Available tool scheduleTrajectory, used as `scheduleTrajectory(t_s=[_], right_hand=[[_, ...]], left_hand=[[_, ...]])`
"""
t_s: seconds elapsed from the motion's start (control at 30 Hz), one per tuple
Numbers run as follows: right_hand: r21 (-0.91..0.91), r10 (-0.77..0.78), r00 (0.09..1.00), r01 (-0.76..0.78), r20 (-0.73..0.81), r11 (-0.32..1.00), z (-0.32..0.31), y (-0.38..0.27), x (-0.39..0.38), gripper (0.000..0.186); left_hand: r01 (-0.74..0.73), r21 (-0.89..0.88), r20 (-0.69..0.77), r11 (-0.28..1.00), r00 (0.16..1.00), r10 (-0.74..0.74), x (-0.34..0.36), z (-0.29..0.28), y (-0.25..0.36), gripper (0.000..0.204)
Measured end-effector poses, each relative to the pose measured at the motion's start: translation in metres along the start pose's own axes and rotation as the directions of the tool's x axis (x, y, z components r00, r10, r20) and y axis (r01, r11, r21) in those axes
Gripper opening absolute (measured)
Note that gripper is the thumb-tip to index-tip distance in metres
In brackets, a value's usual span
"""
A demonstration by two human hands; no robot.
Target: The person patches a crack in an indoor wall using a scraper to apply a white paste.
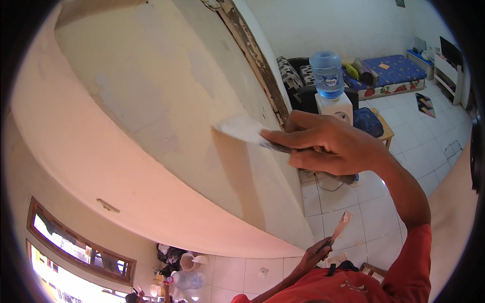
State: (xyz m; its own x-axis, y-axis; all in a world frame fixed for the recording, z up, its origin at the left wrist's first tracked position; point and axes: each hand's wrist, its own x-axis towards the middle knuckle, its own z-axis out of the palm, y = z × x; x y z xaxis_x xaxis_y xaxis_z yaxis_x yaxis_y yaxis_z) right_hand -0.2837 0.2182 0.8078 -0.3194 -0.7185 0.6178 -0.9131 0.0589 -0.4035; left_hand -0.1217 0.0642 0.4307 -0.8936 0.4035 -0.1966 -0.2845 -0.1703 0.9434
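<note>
My right hand [328, 141] is raised, its fingers wrapped around the dark handle of a putty knife [240, 130]. The knife's wide blade meets the cream wall [166, 96], where paler patches show, and its shadow falls down the surface. Lower, in front of my red shirt, my left hand [318, 252] grips a second putty knife [342, 225]. That blade points up and away from the wall, with whitish stuff smeared on it. Motion blurs the blade in my right hand a little.
Beside the wall edge runs a worn door frame [252, 55]. Beyond it stand a water dispenser with a blue bottle [327, 76], a blue bag [368, 121] on a small table and a mattress [389, 73]. Buckets [189, 261] and part of another person [134, 297] are at lower left.
</note>
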Motion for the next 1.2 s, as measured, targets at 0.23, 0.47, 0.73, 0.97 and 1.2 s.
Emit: scheduleTrajectory(t_s=[0.23, 0.47, 0.73, 0.97, 1.2], right_hand=[[-0.086, -0.022, 0.914, -0.015, -0.406, 0.996, -0.025, 0.006, 0.048, 0.040], [0.104, 0.136, 0.952, -0.111, -0.273, 0.988, -0.038, -0.046, 0.077, 0.031], [0.220, 0.231, 0.973, -0.226, 0.007, 0.949, -0.054, -0.058, 0.053, 0.040], [0.364, 0.357, 0.934, -0.325, -0.023, 0.873, -0.060, -0.050, 0.031, 0.049], [0.186, 0.218, 0.941, -0.173, -0.258, 0.967, 0.001, -0.008, 0.035, 0.048]], left_hand=[[0.033, 0.045, -0.013, 0.998, 0.999, -0.033, 0.008, 0.005, 0.004, 0.051], [0.028, 0.034, -0.061, 0.999, 0.998, -0.026, -0.004, 0.004, -0.003, 0.056], [0.017, 0.037, -0.031, 0.999, 0.999, -0.016, 0.001, -0.004, -0.003, 0.053], [0.016, 0.054, 0.006, 0.998, 1.000, -0.017, 0.003, 0.003, 0.006, 0.051], [0.026, -0.005, -0.036, 1.000, 0.999, -0.026, -0.005, 0.004, -0.004, 0.052]])
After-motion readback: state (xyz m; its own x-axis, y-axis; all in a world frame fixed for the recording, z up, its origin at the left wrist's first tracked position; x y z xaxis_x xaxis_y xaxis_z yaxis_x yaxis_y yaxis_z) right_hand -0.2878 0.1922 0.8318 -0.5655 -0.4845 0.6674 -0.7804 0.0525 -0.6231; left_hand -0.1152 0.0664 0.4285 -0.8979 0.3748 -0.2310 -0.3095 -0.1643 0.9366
